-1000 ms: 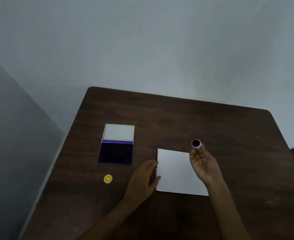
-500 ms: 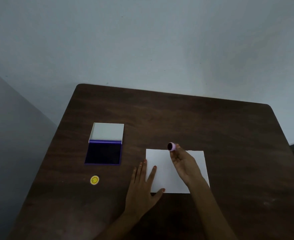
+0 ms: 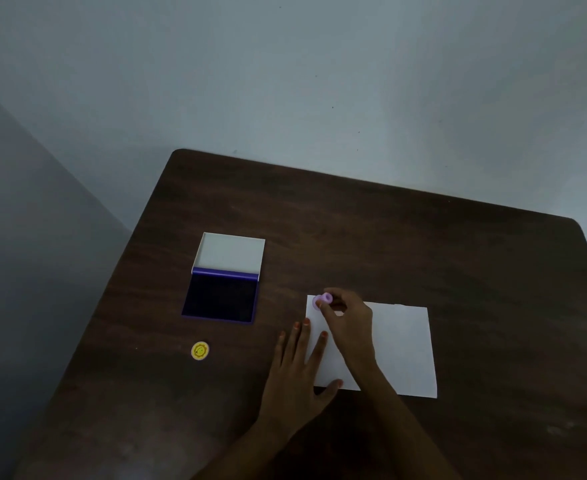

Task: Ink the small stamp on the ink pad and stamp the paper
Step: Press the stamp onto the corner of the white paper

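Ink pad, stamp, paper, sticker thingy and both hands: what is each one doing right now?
ink pad: lid open, lying flat.
small stamp: pinched in right hand, at the paper's far-left corner.
paper: flat, no print visible.
left hand: spread flat, holding down the paper's left edge.
yellow disc: lying untouched on table.

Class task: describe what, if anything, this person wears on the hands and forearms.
Left hand and right hand are bare: no gloves, and no rings, watch or bracelet visible in this dim light. Both forearms are uncovered to the picture's edge; no sleeve shows.
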### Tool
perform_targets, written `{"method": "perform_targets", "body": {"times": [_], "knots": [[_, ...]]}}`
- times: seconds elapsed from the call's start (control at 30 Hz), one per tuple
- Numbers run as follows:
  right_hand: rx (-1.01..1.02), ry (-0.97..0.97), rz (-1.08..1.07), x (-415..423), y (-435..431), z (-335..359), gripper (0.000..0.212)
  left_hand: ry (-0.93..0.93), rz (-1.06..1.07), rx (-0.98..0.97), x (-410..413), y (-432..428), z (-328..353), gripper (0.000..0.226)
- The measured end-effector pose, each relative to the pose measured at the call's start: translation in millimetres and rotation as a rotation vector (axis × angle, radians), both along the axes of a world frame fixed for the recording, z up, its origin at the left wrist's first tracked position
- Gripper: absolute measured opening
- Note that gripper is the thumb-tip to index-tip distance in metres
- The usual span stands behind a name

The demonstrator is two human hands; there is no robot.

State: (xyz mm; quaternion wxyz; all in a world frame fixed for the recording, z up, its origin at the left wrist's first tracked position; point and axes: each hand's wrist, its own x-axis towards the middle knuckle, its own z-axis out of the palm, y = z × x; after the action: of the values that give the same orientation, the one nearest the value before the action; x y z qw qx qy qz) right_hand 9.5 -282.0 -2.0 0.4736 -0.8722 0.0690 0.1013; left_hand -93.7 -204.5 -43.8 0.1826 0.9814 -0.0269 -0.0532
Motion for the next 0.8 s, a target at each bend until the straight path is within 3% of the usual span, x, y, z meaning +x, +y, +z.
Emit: {"method": "perform_targets", "body": {"times": [0.13,0.37,0.53,0.8], "knots": [[-0.059,-0.006,0.043,0,4,-5,0.024,0.020,0.012,-0.086,0,2,5,0.080],[-0.138,0.007,0.101,-4,7,-15,0.028,-0.008,0.008,-0.030,1,1,-1,0.080],[-0.146,0.117,0.005,-8,13,-22,0.036,-0.044,0.021,-0.047,1,1,-5,0.081],[-0.120,0.097,0.089,-11,11,-18,0.029,-0.063,0.026,-0.030,2,1,-6,0.091]]}}
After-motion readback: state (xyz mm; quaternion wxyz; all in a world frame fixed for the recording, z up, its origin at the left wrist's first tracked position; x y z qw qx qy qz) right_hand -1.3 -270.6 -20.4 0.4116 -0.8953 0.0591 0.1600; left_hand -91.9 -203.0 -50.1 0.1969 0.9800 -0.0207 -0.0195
